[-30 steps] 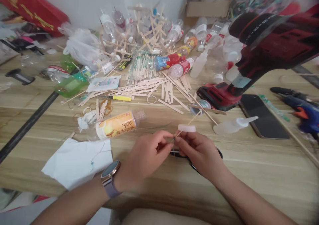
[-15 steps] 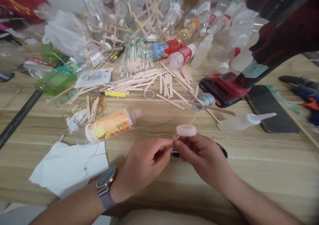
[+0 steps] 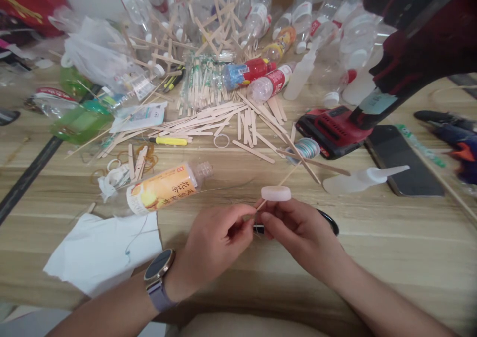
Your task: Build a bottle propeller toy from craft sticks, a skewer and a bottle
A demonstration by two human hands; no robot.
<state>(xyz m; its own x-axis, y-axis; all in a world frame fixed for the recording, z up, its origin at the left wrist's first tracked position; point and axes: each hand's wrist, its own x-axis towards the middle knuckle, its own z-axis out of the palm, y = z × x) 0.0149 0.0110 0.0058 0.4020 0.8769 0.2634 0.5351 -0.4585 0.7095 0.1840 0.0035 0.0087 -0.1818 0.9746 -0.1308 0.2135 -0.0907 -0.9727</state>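
Observation:
In front of me a thin wooden stick (image 3: 289, 174) runs through or behind a white bottle cap (image 3: 276, 194); which one is hard to tell. My right hand (image 3: 307, 232) is closed around the stick just below the cap. Thumb and forefinger of my left hand (image 3: 219, 237) pinch fine thread at the stick's lower end, almost touching the right fingertips. Partly hidden behind the right hand lies a black-handled tool (image 3: 331, 221). An orange-labelled plastic bottle (image 3: 164, 188) rests on its side beyond my left hand.
Craft sticks (image 3: 208, 121) cover the middle of the table (image 3: 391, 257). A thread spool (image 3: 307, 149), a red-black power tool (image 3: 335, 128), a glue bottle (image 3: 354, 180) and a phone (image 3: 406, 163) are at right. White paper (image 3: 104, 247) lies at left; plastic bottles crowd the back.
Both hands, with the stick and cap, stay nearly in place. The left fingers have shifted very slightly at the stick's end, and the whole view has moved a little.

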